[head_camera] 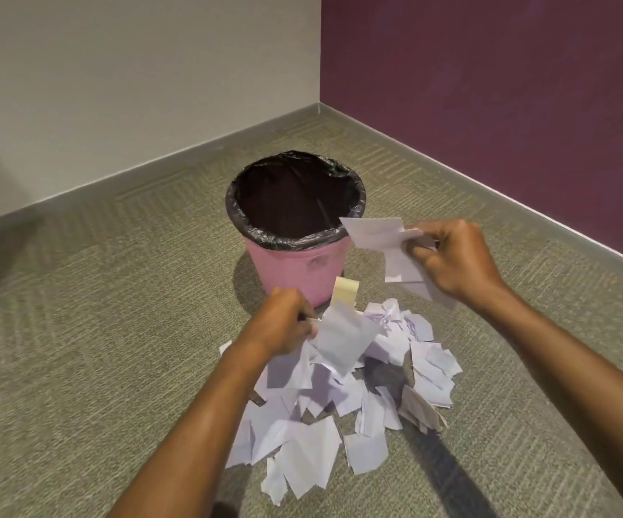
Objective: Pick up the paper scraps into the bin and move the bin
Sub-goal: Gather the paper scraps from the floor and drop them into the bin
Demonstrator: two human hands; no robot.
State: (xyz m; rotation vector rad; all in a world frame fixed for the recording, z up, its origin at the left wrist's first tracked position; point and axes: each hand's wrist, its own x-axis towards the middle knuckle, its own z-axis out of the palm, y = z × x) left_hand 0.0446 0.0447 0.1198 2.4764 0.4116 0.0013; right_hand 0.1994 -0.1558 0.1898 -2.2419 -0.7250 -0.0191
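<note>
Right of bin (291,267) rim: right grip (455,261) curled round paper scraps (380,233) | left grip (283,323) pinching scrap (339,338) above floor pile (358,409) | step: loading | next, likely: drop both into bin

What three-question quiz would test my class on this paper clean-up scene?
1. True or false: the pink bin lies tipped on its side.
2. Where does the right hand hold its scraps? A) deep inside the bin B) raised, near the bin's rim C) pressed flat to the floor
3. Fill in: the left hand grips a scrap over the pile, which lies on the ____.
Key: 1 false, it stands upright; 2 B; 3 carpet.
</note>
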